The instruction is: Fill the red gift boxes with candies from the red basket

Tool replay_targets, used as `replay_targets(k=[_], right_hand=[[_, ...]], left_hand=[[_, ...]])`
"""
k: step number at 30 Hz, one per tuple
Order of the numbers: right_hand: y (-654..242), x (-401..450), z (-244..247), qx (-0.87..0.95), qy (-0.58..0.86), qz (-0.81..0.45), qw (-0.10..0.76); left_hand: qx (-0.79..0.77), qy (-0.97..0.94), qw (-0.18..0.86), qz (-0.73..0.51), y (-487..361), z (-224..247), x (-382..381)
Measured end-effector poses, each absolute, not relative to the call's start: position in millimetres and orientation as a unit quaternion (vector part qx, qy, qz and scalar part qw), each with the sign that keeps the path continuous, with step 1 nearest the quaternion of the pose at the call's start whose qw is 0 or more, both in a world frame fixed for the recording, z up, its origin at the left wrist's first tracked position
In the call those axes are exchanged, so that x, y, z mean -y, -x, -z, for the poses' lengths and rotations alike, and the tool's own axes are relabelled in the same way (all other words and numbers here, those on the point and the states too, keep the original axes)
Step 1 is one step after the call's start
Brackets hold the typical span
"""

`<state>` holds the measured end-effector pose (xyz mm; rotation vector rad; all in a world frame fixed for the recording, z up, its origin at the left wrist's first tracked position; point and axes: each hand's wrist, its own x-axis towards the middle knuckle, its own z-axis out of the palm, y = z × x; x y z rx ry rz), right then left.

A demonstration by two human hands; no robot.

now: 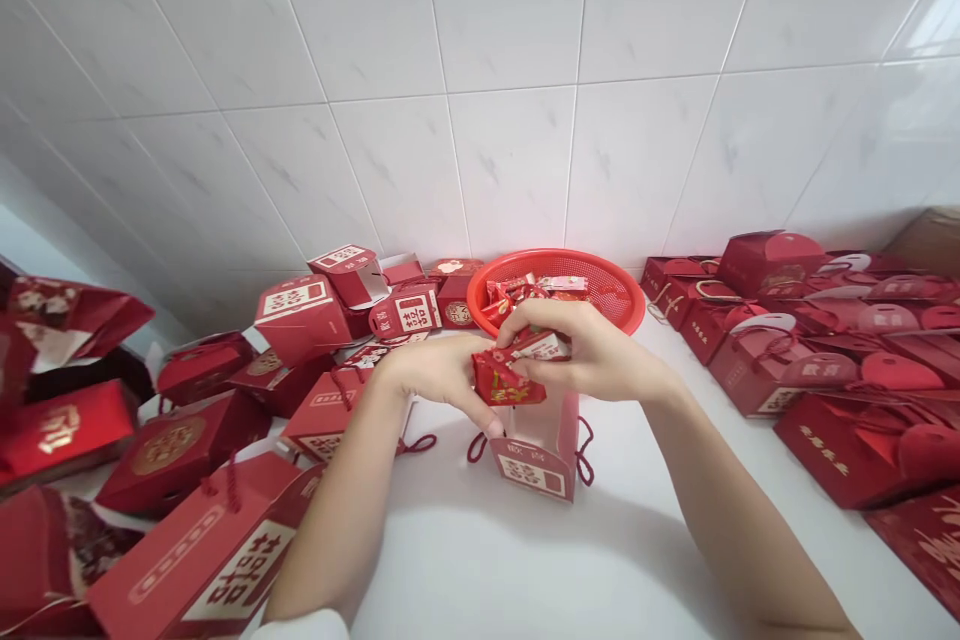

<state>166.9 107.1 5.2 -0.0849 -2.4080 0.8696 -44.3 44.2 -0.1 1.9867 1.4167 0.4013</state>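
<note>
A small red gift box with a white label and dark red cord loops stands on the white table, its top open toward me. My left hand grips the box's left side, the thumb on its upper edge and the other fingers hidden. Above the opening, my right hand is closed on red wrapped candies, one packet showing gold print. Just behind the hands sits a red plastic basket with more wrapped candies in it.
Several red gift boxes are heaped along the left side, some tipped over. Rows of closed red boxes line the right. A tiled wall rises behind the white table.
</note>
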Motion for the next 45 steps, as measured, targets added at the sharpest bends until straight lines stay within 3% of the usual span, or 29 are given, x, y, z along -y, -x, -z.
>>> replay_targets(k=[8, 15, 20, 27, 37, 42, 45], right_hand=[[-184, -125, -7, 0.942, 0.081, -0.292, 0.144], [-177, -118, -5, 0.937, 0.082, -0.305, 0.148], [-169, -120, 2, 0.950, 0.049, -0.304, 0.058], [-171, -118, -1, 0.919, 0.022, -0.362, 0.157], [-182, -118, -10, 0.928, 0.072, -0.323, 0.172], [-204, -123, -17, 0.943, 0.215, -0.255, -0.007], [-197, -123, -12, 0.936, 0.241, -0.248, -0.066]], left_hand=[[-0.579, -0.759, 0.289, -0.066, 44, -1, -44], [-0.567, -0.766, 0.291, -0.078, 37, 2, -45], [-0.545, -0.777, 0.302, -0.092, 38, 2, -44], [-0.554, -0.785, 0.273, -0.049, 36, 1, -47], [-0.584, -0.763, 0.279, -0.007, 33, -5, -42], [-0.594, -0.763, 0.252, 0.023, 26, -11, -38], [-0.582, -0.780, 0.229, 0.009, 21, -14, -35]])
